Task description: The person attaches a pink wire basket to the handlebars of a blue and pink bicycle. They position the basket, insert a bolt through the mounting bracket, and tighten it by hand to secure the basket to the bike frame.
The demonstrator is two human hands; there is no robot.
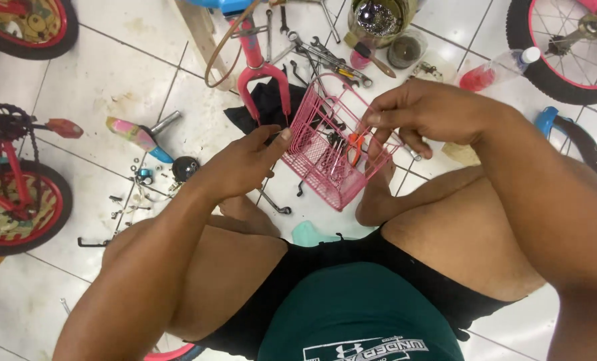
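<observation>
Pink wire basket point(325, 150) is held above the tiled floor point(111, 73), tilted, between the seated person's knees. Left hand point(245, 164) grips its near-left rim, thumb pressed on the wire. Right hand point(422, 110) pinches the far-right rim with closed fingers. Beyond it stands a pink bicycle fork point(258, 63); wrenches point(318, 50) lie scattered near it. A red-rimmed wheel point(566, 47) sits far right.

We reached both bare forearms forward over our bent knees, our left hand point(245, 164) curled with its thumb extended, our right hand point(425, 110) arched with fingertips point(372, 119) pinched together.
</observation>
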